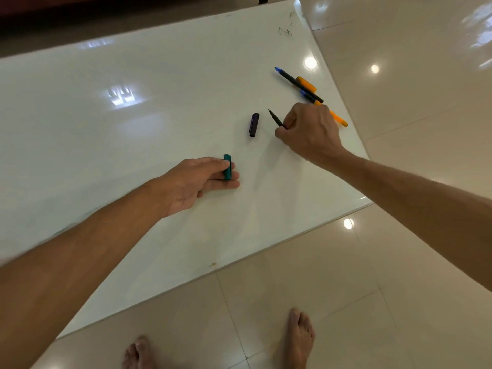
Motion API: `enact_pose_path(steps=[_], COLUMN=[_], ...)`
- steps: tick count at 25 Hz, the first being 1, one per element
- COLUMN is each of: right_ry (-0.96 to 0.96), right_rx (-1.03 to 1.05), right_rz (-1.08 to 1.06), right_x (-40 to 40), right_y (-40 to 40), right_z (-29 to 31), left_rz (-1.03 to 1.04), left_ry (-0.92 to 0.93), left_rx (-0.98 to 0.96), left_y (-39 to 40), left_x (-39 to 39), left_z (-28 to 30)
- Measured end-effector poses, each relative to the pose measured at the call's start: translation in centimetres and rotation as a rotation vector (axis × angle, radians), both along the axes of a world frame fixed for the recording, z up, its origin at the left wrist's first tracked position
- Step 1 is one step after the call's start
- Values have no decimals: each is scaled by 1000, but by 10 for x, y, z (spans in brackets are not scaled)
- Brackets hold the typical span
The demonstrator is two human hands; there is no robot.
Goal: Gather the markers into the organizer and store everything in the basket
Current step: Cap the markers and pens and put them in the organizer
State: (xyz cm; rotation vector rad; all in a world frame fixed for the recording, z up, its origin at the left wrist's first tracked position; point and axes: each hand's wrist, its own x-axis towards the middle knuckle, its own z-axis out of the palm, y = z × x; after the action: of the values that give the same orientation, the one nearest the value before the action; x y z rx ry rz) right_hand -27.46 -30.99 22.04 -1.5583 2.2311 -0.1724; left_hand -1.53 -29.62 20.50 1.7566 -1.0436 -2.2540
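One wide-angle view from the person's head looks steeply down and forward onto the glossy white rectangular desk (133,102), which lies skewed, its far right corner near the top edge. Both forearms reach in from the lower corners. Bare feet on the shiny beige tiled floor (399,235) show at the bottom edge, nearest.
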Motion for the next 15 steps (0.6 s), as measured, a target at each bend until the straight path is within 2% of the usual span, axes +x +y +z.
enact_pose_path(steps=[3,7,9,12,15], right_ry=[-314,-568,-629,-660,-612], right_rx=[11,-10,-25,-102,-149], right_rz=[-37,-102,-180,-249,-253], right_x=[12,34,50,72,90], right_y=[46,115,143,177,199], right_z=[12,25,27,32,39], left_rz=[23,111,249,464,509], left_ry=[41,84,102,132,196], left_rx=[-96,-241,-266,-202,-136], left_y=[9,31,45,66,83], left_x=[5,6,4,6,13], left_z=[0,-2,-3,0,11])
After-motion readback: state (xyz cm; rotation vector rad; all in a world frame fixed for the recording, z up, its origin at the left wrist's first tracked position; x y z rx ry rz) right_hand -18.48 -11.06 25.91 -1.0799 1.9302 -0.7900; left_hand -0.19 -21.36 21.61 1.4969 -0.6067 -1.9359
